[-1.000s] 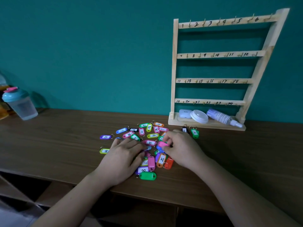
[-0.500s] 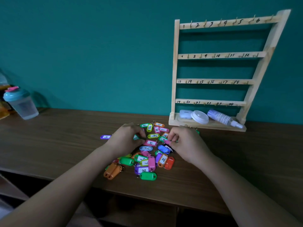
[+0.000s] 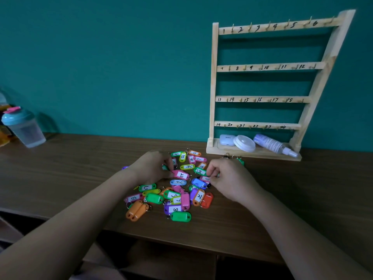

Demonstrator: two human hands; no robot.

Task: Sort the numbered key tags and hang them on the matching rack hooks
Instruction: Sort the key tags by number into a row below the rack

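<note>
A teal-lidded shaker [image 3: 24, 128] stands far left; white case [image 3: 227, 140], round tin [image 3: 244, 143] and spray bottle [image 3: 272, 145] lie together.

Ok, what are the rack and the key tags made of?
The rack looks like bare pale wood, grain showing; its hooks seem metal. The key tags look like glossy coloured plastic, given the sheen, with white paper-like inserts.

Glossy plastic key tags [image 3: 185, 201] with paper labels [image 3: 175, 209] lie on a matt wood-grain table [image 3: 60, 178] by a bare-wood rack [image 3: 262, 67].
</note>
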